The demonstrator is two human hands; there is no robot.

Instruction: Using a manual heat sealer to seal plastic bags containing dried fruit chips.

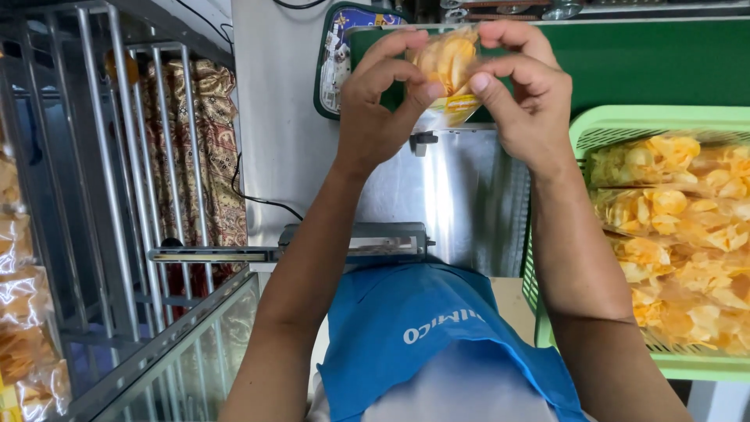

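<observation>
Both hands pinch a clear bag of yellow chips (447, 66) at its upper part — the left hand (375, 101) and right hand (525, 98) each have their fingers closed on the film, the bag hanging between them. Below the fingers sits a metal heat sealer (367, 242), and beside the right fingers a green basket (625, 125) of filled bags. Doing this well likely means keeping the mouth flat and taut — chips clear of the edge.
</observation>
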